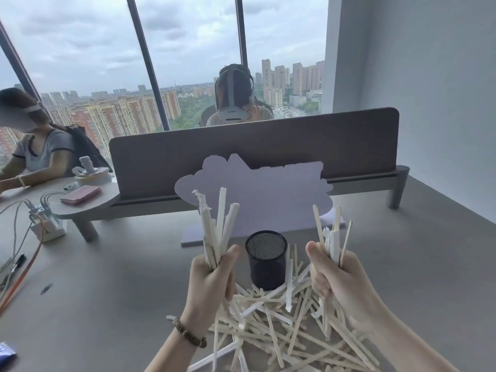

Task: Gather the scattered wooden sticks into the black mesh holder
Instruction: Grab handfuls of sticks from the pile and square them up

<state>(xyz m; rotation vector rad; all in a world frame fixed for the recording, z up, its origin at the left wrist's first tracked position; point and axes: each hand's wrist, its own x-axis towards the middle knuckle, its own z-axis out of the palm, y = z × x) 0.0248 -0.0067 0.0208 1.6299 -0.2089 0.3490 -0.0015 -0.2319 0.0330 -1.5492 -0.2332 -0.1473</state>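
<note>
A black mesh holder (266, 260) stands upright on the grey table, and no sticks show above its rim. My left hand (210, 277) is raised to its left, fist closed around an upright bundle of pale sticks (217, 226). To the holder's right, my right hand (334, 277) grips a second bundle of sticks (331, 237), also held upright. Both hands are level with the holder and apart from it. A scattered pile of wooden sticks (271, 323) lies on the table in front of and around the holder's base.
A flat lilac cut-out shape (257, 194) stands just behind the holder, before a brown desk divider (255, 151). Cables and a small white box (45, 224) lie at the left. Two other people sit beyond the divider and at the far left.
</note>
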